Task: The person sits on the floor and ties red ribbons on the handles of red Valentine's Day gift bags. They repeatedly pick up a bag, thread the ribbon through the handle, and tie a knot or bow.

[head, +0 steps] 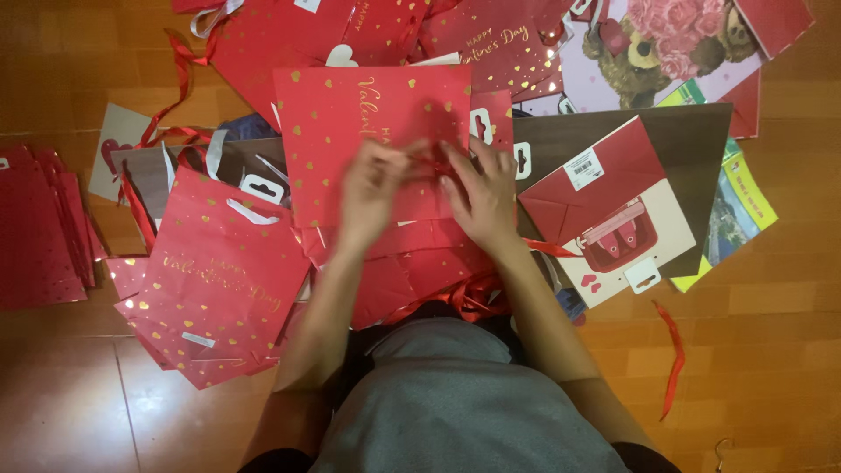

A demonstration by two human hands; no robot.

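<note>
Grey cloth point(464, 403) of the person's lap fills the near edge of the view, and both forearms reach forward from it over a wooden floor point(771, 350) strewn with gift bags. Just past the lap a loose tangle of red ribbon point(473, 298) lies on flattened red bags. Beyond that, the left hand point(372, 188) and the right hand point(482, 193) meet over the lower part of a red gift bag with gold hearts point(350, 114), which lies flat directly ahead. Between the fingertips of both hands sits a short piece of red ribbon handle point(435, 162); each grip looks pinched narrow on it, though motion blur hides exactly how the fingers close. So the ribbon is right at the fingertips, and the bag spreads under and beyond both hands.

To the left, near the left forearm, another red bag with gold lettering point(215, 271) lies tilted on a pile of like bags. Further left a stack of dark red bags point(39, 232) rests well apart. To the right, just beside the right hand, a red and cream bag with a white tag point(609, 210) lies on a brown sheet point(692, 131). A stray red ribbon strip point(673, 359) lies alone on the floor at right. Farthest off, a bag picturing a teddy bear with roses point(657, 44) lies at the top.
</note>
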